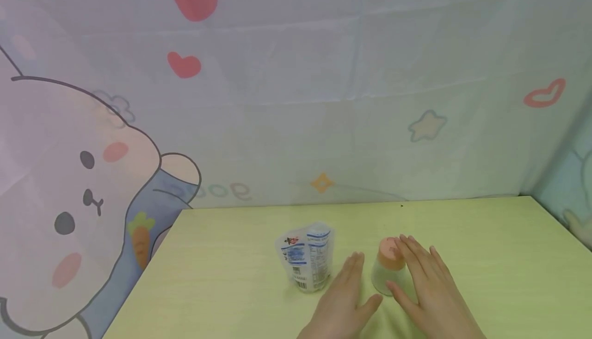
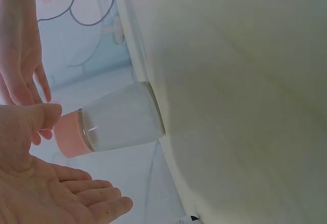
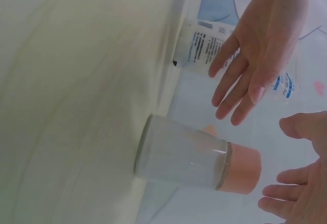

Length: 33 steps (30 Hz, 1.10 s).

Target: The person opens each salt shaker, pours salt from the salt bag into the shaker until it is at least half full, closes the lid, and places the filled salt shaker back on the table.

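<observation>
A person's left hand (image 1: pixel 341 298) and right hand (image 1: pixel 435 290) are held apart, fingers relaxed and nearly straight, on either side of an upright jar (image 1: pixel 385 277) with an orange-pink lid (image 1: pixel 391 252); the right wrist view shows gaps — neither hand grips it. For a steady hold, both palms would best meet the glass evenly, low enough to leave the lid alone, without tipping it. Left of the left hand, a clear printed pouch (image 1: pixel 306 259) stands on the yellow-green table (image 1: pixel 222 272) — best not nudged. A cartoon-printed cloth (image 1: pixel 287 97) hangs at the far side.
</observation>
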{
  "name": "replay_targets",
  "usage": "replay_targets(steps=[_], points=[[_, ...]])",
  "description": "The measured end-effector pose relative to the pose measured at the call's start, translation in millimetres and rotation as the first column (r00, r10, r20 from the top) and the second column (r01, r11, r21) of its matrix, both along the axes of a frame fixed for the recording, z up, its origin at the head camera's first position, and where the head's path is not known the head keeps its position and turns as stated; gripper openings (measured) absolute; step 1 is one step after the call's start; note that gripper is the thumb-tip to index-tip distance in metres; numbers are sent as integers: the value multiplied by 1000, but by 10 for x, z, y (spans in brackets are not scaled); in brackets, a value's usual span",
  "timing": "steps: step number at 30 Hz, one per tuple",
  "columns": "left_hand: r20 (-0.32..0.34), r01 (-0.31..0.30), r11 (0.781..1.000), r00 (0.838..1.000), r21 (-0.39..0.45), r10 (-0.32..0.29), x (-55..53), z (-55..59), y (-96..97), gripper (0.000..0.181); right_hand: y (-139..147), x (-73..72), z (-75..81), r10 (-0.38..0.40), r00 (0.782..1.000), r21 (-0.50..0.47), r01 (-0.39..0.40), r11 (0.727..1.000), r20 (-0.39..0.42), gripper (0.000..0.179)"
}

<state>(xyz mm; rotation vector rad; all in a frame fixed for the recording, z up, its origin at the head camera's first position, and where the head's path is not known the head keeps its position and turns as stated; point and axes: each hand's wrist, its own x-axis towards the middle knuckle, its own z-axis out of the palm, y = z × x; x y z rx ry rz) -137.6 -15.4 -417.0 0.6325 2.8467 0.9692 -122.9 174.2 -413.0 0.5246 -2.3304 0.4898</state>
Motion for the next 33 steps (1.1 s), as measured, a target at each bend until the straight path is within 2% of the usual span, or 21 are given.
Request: replay_targets(steps=[9, 19, 33], points=[[28, 8, 999, 1000, 38, -9, -39, -10, 9, 76, -9, -16, 5, 17, 1000, -14, -16, 1000, 17, 72], [-14, 30, 998, 999, 52, -29, -99, -21, 27, 73, 13, -45, 12, 21, 997, -50, -18, 999, 68, 80], [94, 26, 992, 995, 124, -37, -181, -3, 56, 73, 38, -90, 13, 2, 994, -83, 7, 996, 107, 85]])
